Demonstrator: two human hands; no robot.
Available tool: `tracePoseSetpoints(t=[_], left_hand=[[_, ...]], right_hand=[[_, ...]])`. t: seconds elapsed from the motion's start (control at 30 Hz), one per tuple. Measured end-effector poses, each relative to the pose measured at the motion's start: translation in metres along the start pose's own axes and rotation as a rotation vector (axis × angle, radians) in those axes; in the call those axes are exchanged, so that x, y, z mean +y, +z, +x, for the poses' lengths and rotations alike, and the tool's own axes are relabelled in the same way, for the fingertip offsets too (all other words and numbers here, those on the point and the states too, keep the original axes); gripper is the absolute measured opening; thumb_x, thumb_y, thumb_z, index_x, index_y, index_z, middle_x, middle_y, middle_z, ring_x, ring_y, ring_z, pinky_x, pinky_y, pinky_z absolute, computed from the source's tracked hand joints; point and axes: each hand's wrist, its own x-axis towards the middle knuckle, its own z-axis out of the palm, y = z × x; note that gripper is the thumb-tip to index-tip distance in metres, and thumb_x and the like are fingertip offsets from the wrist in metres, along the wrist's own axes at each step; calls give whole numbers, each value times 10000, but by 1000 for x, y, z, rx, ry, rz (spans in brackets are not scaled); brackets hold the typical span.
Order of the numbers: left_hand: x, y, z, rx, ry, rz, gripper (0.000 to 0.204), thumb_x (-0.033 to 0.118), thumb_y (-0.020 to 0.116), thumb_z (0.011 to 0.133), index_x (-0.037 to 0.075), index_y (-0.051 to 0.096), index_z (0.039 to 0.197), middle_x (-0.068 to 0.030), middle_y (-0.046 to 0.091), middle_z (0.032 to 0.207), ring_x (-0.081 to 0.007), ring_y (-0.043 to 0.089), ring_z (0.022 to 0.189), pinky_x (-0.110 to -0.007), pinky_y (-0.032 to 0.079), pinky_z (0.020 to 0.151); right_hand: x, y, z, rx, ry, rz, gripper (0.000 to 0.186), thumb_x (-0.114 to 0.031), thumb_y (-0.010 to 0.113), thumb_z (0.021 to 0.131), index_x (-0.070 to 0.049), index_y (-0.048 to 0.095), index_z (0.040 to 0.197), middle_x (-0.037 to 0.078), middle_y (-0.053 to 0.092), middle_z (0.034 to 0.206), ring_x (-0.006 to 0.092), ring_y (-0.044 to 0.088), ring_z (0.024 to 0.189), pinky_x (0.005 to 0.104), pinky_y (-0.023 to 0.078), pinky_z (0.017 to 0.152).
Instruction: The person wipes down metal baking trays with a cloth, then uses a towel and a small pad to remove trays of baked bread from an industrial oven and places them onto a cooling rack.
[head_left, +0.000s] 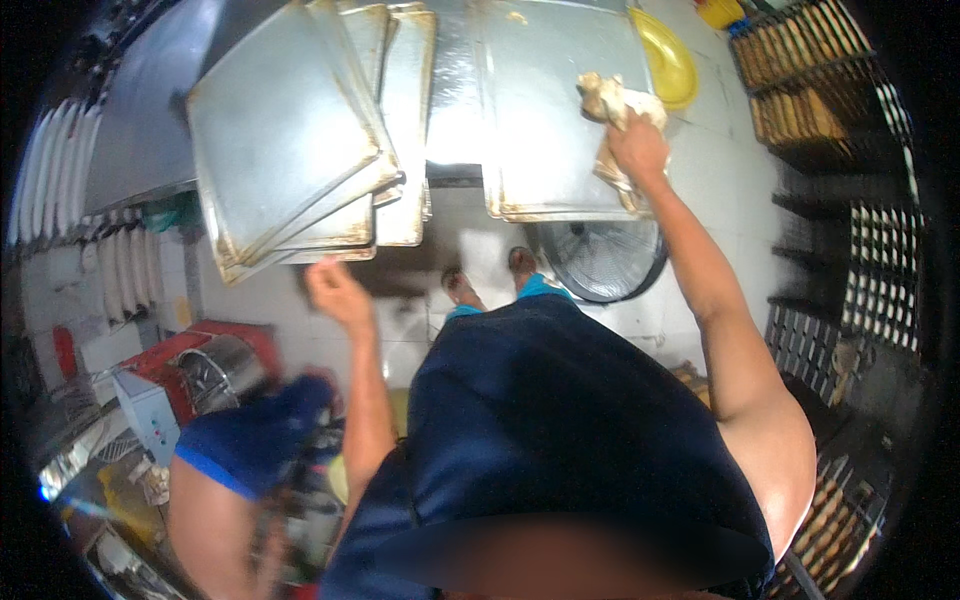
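My right hand (640,148) is closed on a crumpled, stained cream cloth (603,100). The cloth lies against the right side of a flat metal baking tray (560,120), which has browned edges. At the left, several more baking trays (290,120) are piled askew, their corners fanned out. My left hand (338,294) is just below the near edge of that pile, its fingers loosely bent and apart. Nothing shows in it, and whether a fingertip touches the rim I cannot tell.
A yellow basin (668,60) sits beyond the right tray. Below that tray stands a round fan (603,260). Racks of baked goods (800,70) line the right side. At lower left are a red machine (205,360) and another person in blue (250,440).
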Motion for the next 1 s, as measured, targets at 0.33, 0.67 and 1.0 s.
tracePoseSetpoints(t=[0.33,0.67,1.0], left_hand=[[112,187,-51,-660,25,-9,522,158,493,990,63,349,1482,-297,555,1273,-432,580,1120,-466,456,934],[120,199,-44,-609,-92,73,421,129,432,1009,51,421,1423,-287,661,981,-437,654,893,-495,492,791],[98,211,-49,-406,62,78,308,126,500,987,30,574,1269,-209,533,945,-378,577,876,-458,465,766]], right_hand=[[-21,4,-47,-23,-386,66,446,-253,685,775,-74,666,1183,132,661,1045,294,641,963,414,534,840],[-122,18,145,-169,-449,82,497,-377,656,840,-130,629,1270,162,662,1102,315,664,967,446,533,788],[-82,24,28,-345,-928,198,480,-366,731,756,-166,683,1190,118,680,1088,319,633,1072,494,467,954]])
